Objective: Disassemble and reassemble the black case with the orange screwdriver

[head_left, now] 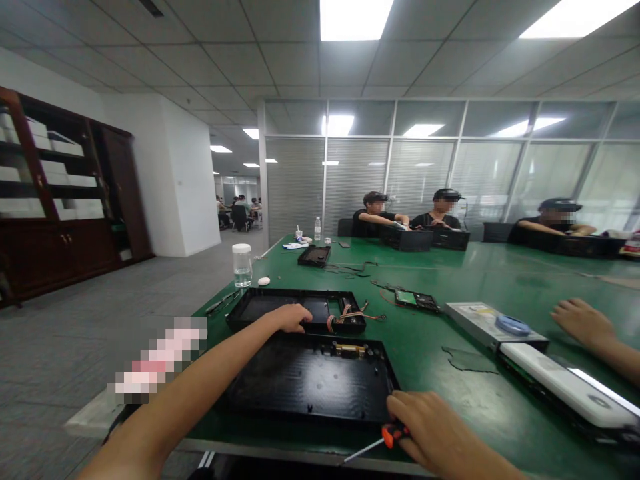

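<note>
My right hand (433,423) is closed around a screwdriver (393,435) with an orange and black handle; its shaft points down and left, past the table edge. The same hand rests against the right front corner of a black shallow casing (320,380), which lies open side up in front of me. My left hand (294,316) reaches over to a second black casing (255,308) behind it. Its fingers are curled down inside that casing, and whatever they hold is hidden. Striped wires (350,317) spill from the right end of the far casing.
A circuit board (413,299), a grey box (475,313) and a white device (565,380) lie rightward. Another person's hand (583,323) rests beside them. A jar (242,265) and pliers (221,302) stand left. People work across the green table (430,380).
</note>
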`<state>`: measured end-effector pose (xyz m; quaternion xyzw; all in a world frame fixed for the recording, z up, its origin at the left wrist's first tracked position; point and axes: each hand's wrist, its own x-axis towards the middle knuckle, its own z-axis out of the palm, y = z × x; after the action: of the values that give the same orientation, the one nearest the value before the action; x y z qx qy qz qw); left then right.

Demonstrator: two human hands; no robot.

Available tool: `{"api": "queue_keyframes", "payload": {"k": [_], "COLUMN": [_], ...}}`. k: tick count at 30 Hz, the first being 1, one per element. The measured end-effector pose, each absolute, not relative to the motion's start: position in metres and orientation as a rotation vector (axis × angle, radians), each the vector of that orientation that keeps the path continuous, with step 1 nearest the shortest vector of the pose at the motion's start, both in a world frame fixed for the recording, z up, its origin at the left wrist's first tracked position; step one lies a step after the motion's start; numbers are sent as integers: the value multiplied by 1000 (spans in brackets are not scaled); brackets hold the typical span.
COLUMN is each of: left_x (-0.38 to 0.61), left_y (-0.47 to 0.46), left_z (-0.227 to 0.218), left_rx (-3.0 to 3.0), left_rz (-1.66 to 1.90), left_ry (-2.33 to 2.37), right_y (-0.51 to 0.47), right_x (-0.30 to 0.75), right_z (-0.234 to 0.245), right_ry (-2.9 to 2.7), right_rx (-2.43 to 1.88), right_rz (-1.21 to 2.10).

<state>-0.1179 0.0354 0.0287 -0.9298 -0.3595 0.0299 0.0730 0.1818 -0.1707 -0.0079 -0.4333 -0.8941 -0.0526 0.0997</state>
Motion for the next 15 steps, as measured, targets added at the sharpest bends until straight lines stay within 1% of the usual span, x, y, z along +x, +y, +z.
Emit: {"api": "queue_keyframes", "payload": {"k": [4,8,12,15], "left_x": [-111,-106,-100,-97], "left_y": [29,15,-21,-62], "left_z": [45,80,112,121], "left_rx": [-2725,-2685,-2694,-2677], "left_rz": [-19,-104,-175,-168], "left_ry": [-1053,-1062,-991,-948], "right_y": [-154,-104,-40,-7], "right_x": [177,168,156,155], "right_z": [-13,-12,-12,-14], "right_ry": [-2561,-2515,-2420,-2270], "right_rx": [-1352,-1372,-1396,-1361], "right_rz": [-160,-203,-218,-183]}}
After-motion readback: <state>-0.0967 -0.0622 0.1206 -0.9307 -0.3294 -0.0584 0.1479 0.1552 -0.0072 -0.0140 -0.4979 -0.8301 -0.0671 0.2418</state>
